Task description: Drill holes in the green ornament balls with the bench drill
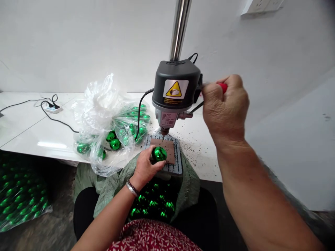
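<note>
My left hand (146, 165) grips a shiny green ball (160, 153) between thumb and fingers, over the front of the drill press base. Just behind the ball, the thin bit (163, 137) points down from the drill press (176, 80). A brown board (170, 148) lies on the slotted metal base plate (178, 164). My right hand (226, 104) is closed around the red-tipped feed lever (223, 87) at the right side of the drill head.
A clear plastic bag (98, 104) with green balls rests on the white table (23, 122). More balls (153, 202) lie in the green sack (190, 181) on my lap. Another bag of balls (21, 195) stands at lower left. A power strip (53, 109) and dark shavings (193, 146) are on the table.
</note>
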Available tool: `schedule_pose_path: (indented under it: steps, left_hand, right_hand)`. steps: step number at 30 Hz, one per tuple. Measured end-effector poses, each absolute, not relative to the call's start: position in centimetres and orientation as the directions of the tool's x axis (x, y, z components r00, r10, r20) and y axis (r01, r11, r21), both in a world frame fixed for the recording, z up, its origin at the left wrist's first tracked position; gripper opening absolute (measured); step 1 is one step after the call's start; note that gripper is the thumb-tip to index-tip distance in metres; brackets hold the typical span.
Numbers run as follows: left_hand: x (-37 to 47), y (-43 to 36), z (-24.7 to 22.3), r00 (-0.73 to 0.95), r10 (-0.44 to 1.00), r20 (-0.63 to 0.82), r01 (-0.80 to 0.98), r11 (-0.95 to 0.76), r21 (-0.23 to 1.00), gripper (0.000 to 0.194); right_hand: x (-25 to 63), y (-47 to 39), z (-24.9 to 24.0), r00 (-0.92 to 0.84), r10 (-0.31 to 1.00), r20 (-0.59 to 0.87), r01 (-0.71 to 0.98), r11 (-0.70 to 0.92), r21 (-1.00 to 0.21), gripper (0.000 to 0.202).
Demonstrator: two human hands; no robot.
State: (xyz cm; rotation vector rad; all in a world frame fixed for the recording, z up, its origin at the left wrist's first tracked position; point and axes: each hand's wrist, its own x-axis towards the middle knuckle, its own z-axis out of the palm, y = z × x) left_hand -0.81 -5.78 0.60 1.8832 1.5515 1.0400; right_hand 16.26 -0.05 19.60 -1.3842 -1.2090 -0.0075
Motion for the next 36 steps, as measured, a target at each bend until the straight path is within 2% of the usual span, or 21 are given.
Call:
schedule_pose_path:
  steps: [5, 8, 10, 11, 13, 15, 16, 19, 21, 24, 26, 28, 29, 30, 31, 33, 34, 36]
  left_hand:
    - [-3.6, -9.4, 2.6, 0.187, 0.896, 0.404, 0.585, -0.432, 0.687, 0.057]
    - [-5.4, -9.7, 4.6, 0.181, 0.804, 0.566, 0.574, -0.554, 0.603, 0.043]
    - [-7.2, -8.7, 5.7, 0.062, 0.779, 0.624, 0.629, -0.516, 0.582, 0.031]
    - [-8.3, -7.8, 6.1, -0.035, 0.788, 0.615, 0.684, -0.429, 0.589, 0.028]
    - [-10.7, -5.5, 6.3, -0.237, 0.834, 0.497, 0.792, -0.130, 0.596, 0.030]
    - [-12.7, -3.2, 5.8, -0.347, 0.898, 0.272, 0.853, 0.182, 0.489, 0.036]
    - [-13.4, -2.3, 5.4, -0.353, 0.922, 0.158, 0.870, 0.262, 0.418, 0.039]
    - [-14.3, -0.4, 3.9, -0.283, 0.956, -0.076, 0.917, 0.293, 0.271, 0.052]
    - [-14.1, -0.1, 3.1, -0.247, 0.961, -0.128, 0.933, 0.271, 0.237, 0.057]
    - [-13.8, -0.5, 2.7, -0.256, 0.964, -0.079, 0.924, 0.268, 0.274, 0.057]
    - [-13.9, -1.2, 3.1, -0.273, 0.962, 0.035, 0.884, 0.236, 0.404, 0.055]
    - [-14.1, -2.3, 3.8, -0.294, 0.947, 0.127, 0.751, 0.146, 0.644, 0.053]
    - [-14.1, -2.9, 4.2, -0.304, 0.941, 0.146, 0.613, 0.077, 0.786, 0.052]
    - [-14.0, -3.5, 4.7, -0.305, 0.942, 0.141, 0.420, 0.000, 0.908, 0.053]
    - [-13.8, -4.2, 5.2, -0.290, 0.949, 0.122, 0.192, -0.067, 0.979, 0.053]
    - [-13.1, -5.3, 6.1, -0.214, 0.973, 0.084, -0.201, -0.128, 0.971, 0.056]
    - [-12.5, -5.8, 6.5, -0.166, 0.983, 0.078, -0.316, -0.128, 0.940, 0.058]
    - [-11.2, -6.5, 7.3, -0.078, 0.994, 0.080, -0.403, -0.105, 0.909, 0.064]
  right_hand:
    - [15.7, -0.6, 19.6, 0.530, 0.619, 0.579, 0.612, 0.193, -0.767, 0.019]
    - [16.1, -0.2, 19.1, 0.528, 0.595, 0.607, 0.636, 0.197, -0.746, 0.014]
    - [16.6, 0.2, 18.6, 0.506, 0.582, 0.637, 0.657, 0.218, -0.722, 0.010]
    - [16.8, 0.4, 18.3, 0.492, 0.577, 0.651, 0.665, 0.233, -0.710, 0.011]
    - [17.3, 0.7, 17.8, 0.460, 0.563, 0.686, 0.679, 0.275, -0.681, 0.016]
    - [17.4, 0.8, 17.6, 0.441, 0.546, 0.712, 0.682, 0.311, -0.661, 0.020]
    - [17.4, 0.7, 17.6, 0.443, 0.547, 0.710, 0.677, 0.315, -0.666, 0.020]
    - [16.9, 0.3, 18.0, 0.481, 0.570, 0.666, 0.654, 0.272, -0.706, 0.013]
    - [16.6, 0.1, 18.3, 0.498, 0.578, 0.647, 0.646, 0.250, -0.721, 0.011]
    - [16.5, 0.0, 18.4, 0.507, 0.576, 0.641, 0.627, 0.263, -0.733, 0.010]
    - [16.5, 0.0, 18.3, 0.499, 0.576, 0.647, 0.611, 0.295, -0.734, 0.009]
    - [16.5, 0.0, 18.1, 0.487, 0.575, 0.658, 0.603, 0.324, -0.729, 0.009]
    - [16.5, 0.0, 18.1, 0.484, 0.577, 0.658, 0.599, 0.329, -0.730, 0.009]
    - [16.5, 0.0, 18.1, 0.486, 0.579, 0.655, 0.596, 0.329, -0.733, 0.009]
    - [16.4, -0.1, 18.1, 0.489, 0.583, 0.649, 0.592, 0.324, -0.738, 0.009]
    - [16.2, -0.1, 18.2, 0.501, 0.591, 0.632, 0.582, 0.311, -0.752, 0.009]
    - [16.2, -0.2, 18.4, 0.507, 0.596, 0.623, 0.575, 0.304, -0.759, 0.009]
    - [16.0, -0.3, 18.6, 0.511, 0.609, 0.607, 0.562, 0.298, -0.771, 0.011]
